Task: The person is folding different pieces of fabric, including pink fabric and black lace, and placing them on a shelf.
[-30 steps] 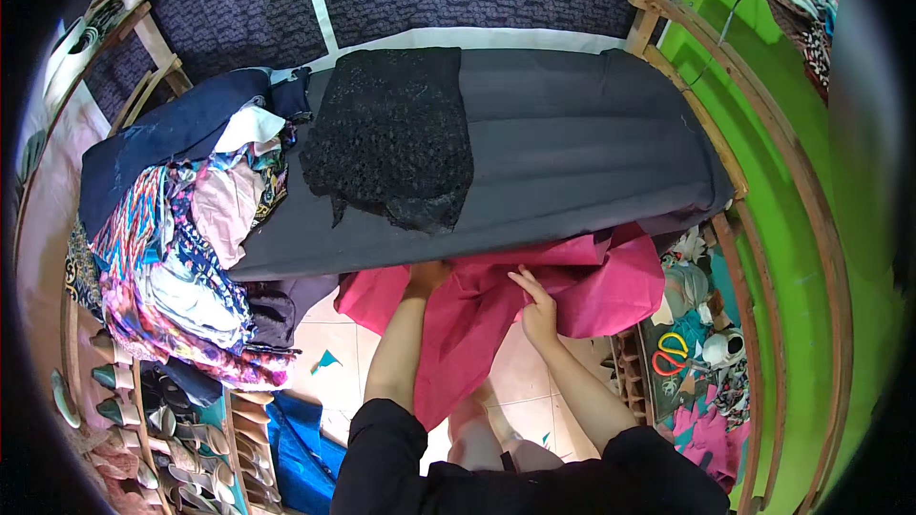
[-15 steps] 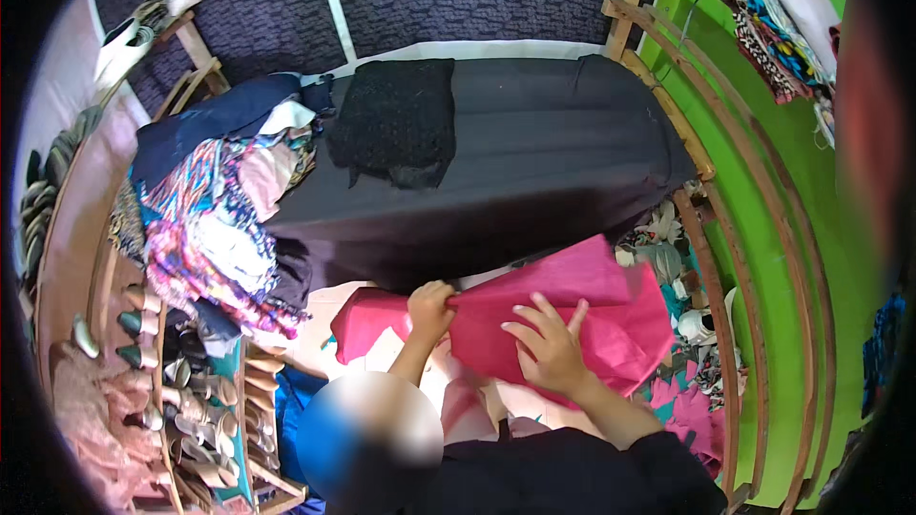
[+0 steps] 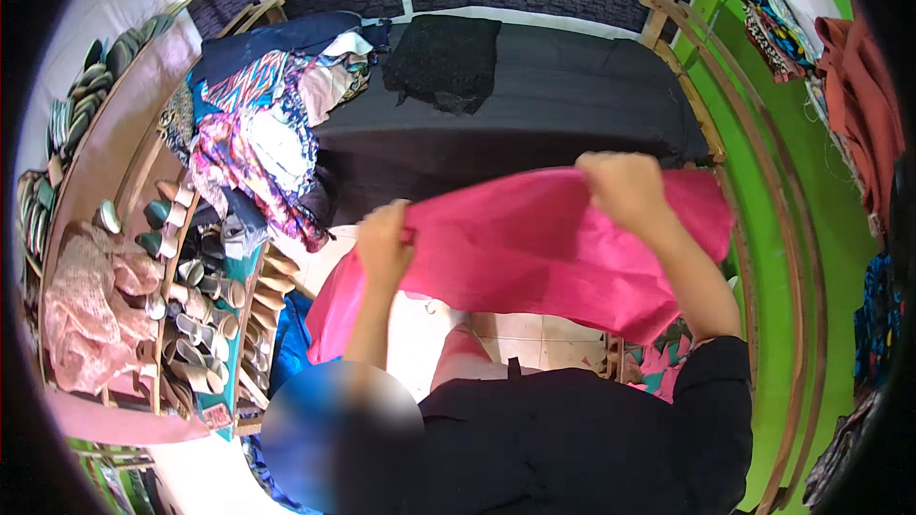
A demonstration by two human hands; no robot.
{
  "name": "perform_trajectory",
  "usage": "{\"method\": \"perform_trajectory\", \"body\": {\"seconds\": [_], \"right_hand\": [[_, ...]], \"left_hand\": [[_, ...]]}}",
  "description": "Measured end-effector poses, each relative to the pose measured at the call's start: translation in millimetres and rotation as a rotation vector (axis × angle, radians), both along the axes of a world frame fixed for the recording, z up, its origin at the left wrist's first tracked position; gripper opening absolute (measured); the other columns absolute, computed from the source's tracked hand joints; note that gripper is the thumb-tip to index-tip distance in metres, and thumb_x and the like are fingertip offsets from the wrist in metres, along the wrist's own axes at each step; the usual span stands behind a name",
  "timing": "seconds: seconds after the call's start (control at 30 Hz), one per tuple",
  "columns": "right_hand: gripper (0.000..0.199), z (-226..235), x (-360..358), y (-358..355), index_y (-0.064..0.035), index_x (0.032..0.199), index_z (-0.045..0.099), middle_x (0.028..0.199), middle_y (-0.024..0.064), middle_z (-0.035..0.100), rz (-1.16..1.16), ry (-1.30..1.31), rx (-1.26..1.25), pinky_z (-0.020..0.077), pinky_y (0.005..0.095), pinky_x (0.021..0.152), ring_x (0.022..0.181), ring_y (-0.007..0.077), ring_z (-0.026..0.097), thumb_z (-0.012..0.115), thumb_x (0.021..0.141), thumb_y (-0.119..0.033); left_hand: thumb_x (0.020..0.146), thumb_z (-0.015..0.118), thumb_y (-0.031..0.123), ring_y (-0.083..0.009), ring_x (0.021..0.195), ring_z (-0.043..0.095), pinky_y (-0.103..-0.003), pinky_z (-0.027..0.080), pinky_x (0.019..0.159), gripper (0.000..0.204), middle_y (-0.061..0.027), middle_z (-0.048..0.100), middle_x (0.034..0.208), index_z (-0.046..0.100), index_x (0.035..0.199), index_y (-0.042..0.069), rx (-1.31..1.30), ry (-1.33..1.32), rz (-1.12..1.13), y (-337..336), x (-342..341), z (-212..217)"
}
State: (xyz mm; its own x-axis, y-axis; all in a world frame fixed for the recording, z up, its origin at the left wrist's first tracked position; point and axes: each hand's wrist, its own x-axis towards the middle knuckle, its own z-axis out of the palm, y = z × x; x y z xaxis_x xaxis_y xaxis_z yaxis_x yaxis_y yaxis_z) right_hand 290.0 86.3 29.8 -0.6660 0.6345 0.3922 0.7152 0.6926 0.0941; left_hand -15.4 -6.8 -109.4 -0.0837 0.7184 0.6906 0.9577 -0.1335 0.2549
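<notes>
Cloth (image 3: 496, 253) of a plain, bright pink is stretched out in front of the person, above the tiled floor (image 3: 563, 348) and on the near side of a desk (image 3: 582, 76) draped in dark fabric. Whether the pink piece touches the desk, I cannot tell. The left hand (image 3: 385, 246) is closed on it toward its left end, with a loose end falling past the wrist. The right hand (image 3: 625, 193) is clenched over its upper edge, higher up, and more material spreads out to the right. Between the two grips the edge runs on an upward slant.

On the desk lies a folded black lace piece (image 3: 444, 62), and just to its left a heap of mixed clothes (image 3: 258, 124) spills over the near corner. Below the heap stand rows of shoes (image 3: 203, 334), with a peach shawl (image 3: 91, 315) beside them and a blue cloth (image 3: 289, 334) nearby. To the right, a wooden frame (image 3: 662, 8) stands before a green wall (image 3: 844, 257), and a rust-coloured garment (image 3: 863, 100) hangs there. A blurred patch hides part of the left sleeve.
</notes>
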Motion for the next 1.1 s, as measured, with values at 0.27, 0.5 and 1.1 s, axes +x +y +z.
{"method": "perform_trajectory", "body": {"seconds": [0.27, 0.5, 1.1], "right_hand": [[0.008, 48.2, 45.5, 51.0, -0.0094, 0.077, 0.055, 0.071, 0.0092, 0.059, -0.106, 0.171, 0.315, 0.0439, 0.0417, 0.056, 0.067, 0.0298, 0.058, 0.060, 0.072, -0.013], [0.021, 82.4, 90.1, 107.8, -0.0084, 0.080, 0.055, 0.079, 0.0110, 0.062, -0.413, 0.110, 0.312, 0.0450, 0.0430, 0.058, 0.072, 0.0336, 0.060, 0.061, 0.078, -0.028], [0.031, 129.1, 113.7, 199.1, -0.0209, 0.115, 0.056, 0.109, 0.0036, 0.062, -0.869, 0.118, 0.270, 0.0262, 0.0601, 0.094, 0.105, 0.0228, 0.055, 0.053, 0.085, -0.030]], "left_hand": [[0.078, 0.060, 0.027, -0.0323, 0.078, 0.062, -0.042, 0.048, 0.066, 0.021, -0.0135, 0.064, 0.081, 0.067, 0.095, 0.016, -0.562, -0.200, 0.434, -33.0, -114.4, -44.0], [0.075, 0.065, 0.038, -0.0322, 0.069, 0.060, -0.042, 0.044, 0.058, 0.032, -0.0140, 0.063, 0.072, 0.063, 0.085, 0.008, -0.285, -0.020, 0.238, 57.8, -159.8, 92.8], [0.083, 0.057, 0.027, -0.0217, 0.086, 0.058, -0.059, 0.031, 0.089, 0.014, -0.0004, 0.060, 0.086, 0.059, 0.091, 0.016, 0.174, 0.671, 0.268, 265.6, -171.7, 281.2]]}}
